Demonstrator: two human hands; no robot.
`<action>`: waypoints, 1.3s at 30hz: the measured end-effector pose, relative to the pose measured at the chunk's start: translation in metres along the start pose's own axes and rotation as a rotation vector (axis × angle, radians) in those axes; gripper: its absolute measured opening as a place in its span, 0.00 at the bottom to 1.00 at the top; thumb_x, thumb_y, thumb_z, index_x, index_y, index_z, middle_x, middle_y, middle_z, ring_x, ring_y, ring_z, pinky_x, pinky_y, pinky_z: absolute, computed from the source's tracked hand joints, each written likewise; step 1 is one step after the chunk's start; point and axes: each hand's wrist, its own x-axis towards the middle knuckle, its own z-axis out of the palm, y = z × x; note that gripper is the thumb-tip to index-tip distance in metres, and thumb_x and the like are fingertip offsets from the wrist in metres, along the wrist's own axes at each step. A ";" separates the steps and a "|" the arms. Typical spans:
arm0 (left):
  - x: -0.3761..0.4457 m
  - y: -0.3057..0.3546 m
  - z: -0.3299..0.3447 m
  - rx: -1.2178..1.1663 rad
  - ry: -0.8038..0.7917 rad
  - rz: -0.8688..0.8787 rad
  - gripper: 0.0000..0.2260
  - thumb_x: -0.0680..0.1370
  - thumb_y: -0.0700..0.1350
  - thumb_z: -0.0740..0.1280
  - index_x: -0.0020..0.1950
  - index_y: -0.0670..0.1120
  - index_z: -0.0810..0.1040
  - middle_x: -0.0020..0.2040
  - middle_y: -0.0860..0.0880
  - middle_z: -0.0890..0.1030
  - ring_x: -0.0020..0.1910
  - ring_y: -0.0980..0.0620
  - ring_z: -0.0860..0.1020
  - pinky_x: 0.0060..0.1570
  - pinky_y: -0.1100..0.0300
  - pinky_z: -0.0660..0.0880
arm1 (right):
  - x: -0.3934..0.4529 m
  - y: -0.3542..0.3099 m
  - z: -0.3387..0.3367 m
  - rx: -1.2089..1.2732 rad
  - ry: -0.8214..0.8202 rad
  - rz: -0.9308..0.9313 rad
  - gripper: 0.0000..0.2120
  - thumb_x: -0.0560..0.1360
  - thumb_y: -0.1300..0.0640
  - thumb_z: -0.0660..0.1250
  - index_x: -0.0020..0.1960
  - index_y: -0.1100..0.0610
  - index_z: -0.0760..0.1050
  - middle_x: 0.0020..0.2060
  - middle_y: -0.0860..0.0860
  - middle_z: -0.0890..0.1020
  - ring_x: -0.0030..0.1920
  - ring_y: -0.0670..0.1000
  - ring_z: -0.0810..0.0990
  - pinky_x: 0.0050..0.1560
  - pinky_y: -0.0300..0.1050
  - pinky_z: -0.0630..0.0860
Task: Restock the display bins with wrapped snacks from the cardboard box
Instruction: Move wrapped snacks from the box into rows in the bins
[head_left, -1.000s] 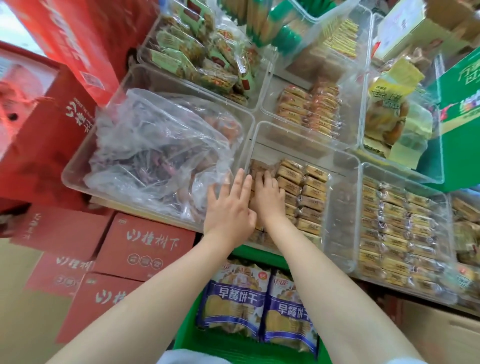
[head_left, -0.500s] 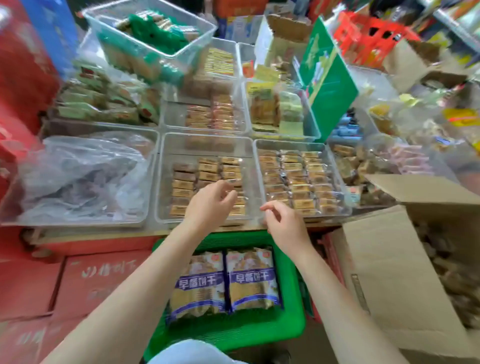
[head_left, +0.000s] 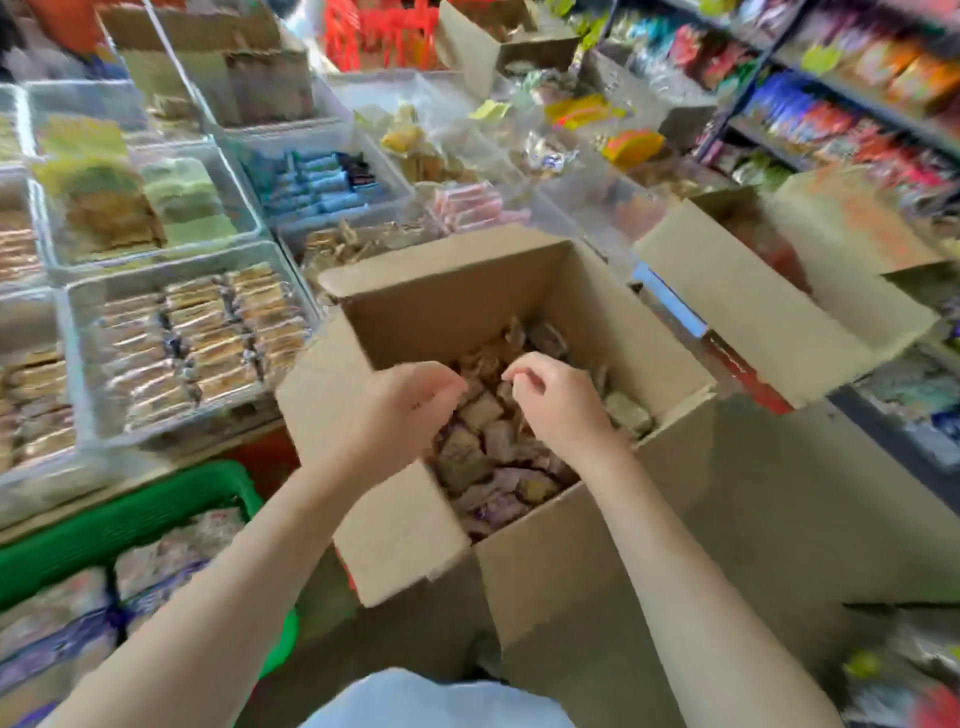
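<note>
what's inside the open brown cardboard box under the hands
The open brown cardboard box holds a loose pile of small wrapped snacks, brownish and purplish. The left hand and right hand cover part of the pile; the lower layers and the bottom are hidden.

bright, even light is filling the whole scene, with no single source showing. motion blur is smearing nearly everything; the shelves (head_left: 857, 104) at upper right and the packets at lower right are dissolving into streaks of colour. the clear bins (head_left: 192, 338) at left are catching soft glare on their wrappers. the cardboard box (head_left: 519, 571) is casting a mild shadow inside itself. wide-angle distortion is bending lines toward the edges. the left hand (head_left: 400, 410) and right hand (head_left: 561, 400) are looking soft-edged.
</note>
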 end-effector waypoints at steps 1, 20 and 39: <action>0.006 0.008 0.021 0.026 -0.011 -0.008 0.07 0.80 0.43 0.67 0.49 0.50 0.85 0.43 0.55 0.83 0.42 0.59 0.80 0.48 0.56 0.78 | 0.006 0.024 -0.013 -0.052 -0.067 0.027 0.10 0.80 0.58 0.61 0.50 0.53 0.81 0.45 0.50 0.82 0.46 0.52 0.79 0.47 0.45 0.75; 0.031 0.020 0.117 0.178 -0.051 -0.486 0.08 0.82 0.47 0.65 0.48 0.57 0.82 0.43 0.56 0.84 0.37 0.51 0.81 0.41 0.54 0.78 | 0.146 0.153 0.026 -1.006 -0.925 -0.006 0.35 0.78 0.63 0.62 0.82 0.54 0.52 0.80 0.58 0.49 0.79 0.63 0.48 0.75 0.61 0.61; 0.059 0.035 0.117 -0.433 0.153 -0.692 0.19 0.81 0.55 0.66 0.70 0.53 0.68 0.57 0.50 0.81 0.48 0.53 0.85 0.50 0.53 0.83 | 0.095 0.083 -0.025 -0.054 -0.520 -0.267 0.11 0.75 0.47 0.70 0.40 0.53 0.78 0.37 0.49 0.79 0.36 0.48 0.76 0.34 0.39 0.71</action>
